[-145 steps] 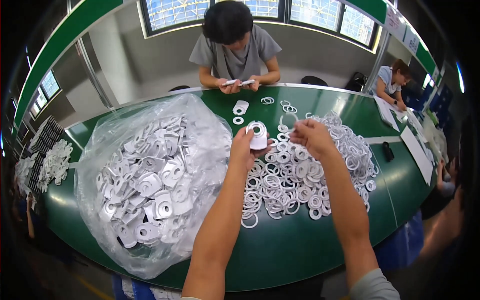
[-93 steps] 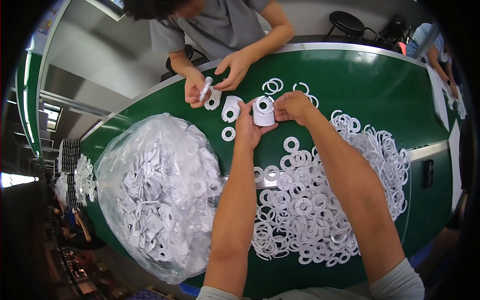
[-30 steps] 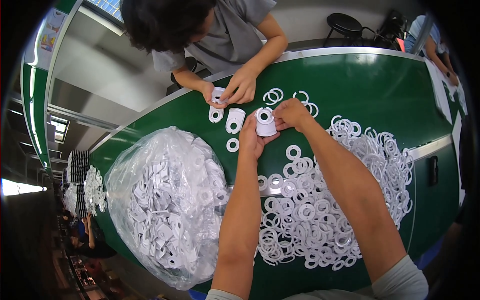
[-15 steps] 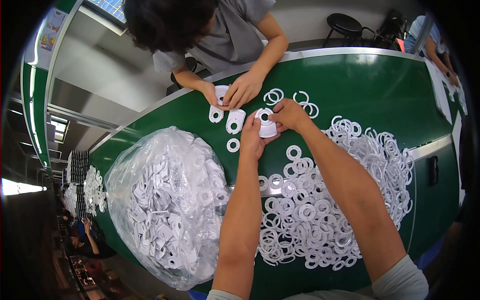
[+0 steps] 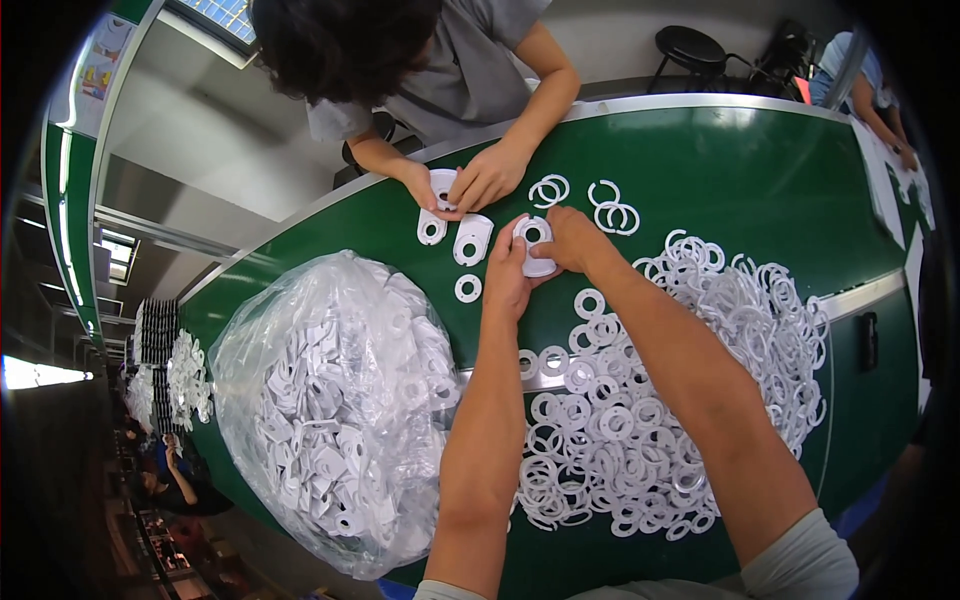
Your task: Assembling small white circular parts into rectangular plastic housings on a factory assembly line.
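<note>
Above the green table, my left hand (image 5: pixel 507 278) has its fingers wrapped round a white plastic plate (image 5: pixel 536 264) with a round hole at one end. A white ring lies on or around that hole. From the other side, my right hand (image 5: pixel 577 240) is closed on the plate's edge, fingers near the ring. Across the table a person's hands (image 5: pixel 487 178) hold a similar white plate (image 5: pixel 443 184). Two more such plates, one of them a rounded plate (image 5: pixel 471 240), and a loose flat ring (image 5: pixel 468 288) lie left of my hands.
A large clear plastic bag (image 5: pixel 235 400) full of white plates stands left of my forearms. Heaped white rings (image 5: pixel 617 423) spread beneath and right of my right arm. Several open rings (image 5: pixel 616 217) lie beyond my hands. A small black object (image 5: pixel 867 340) is at the far right.
The plate in my hands has turned and tilted slightly, and my right fingers have shifted over its far edge. The other person's hands hardly differ.
</note>
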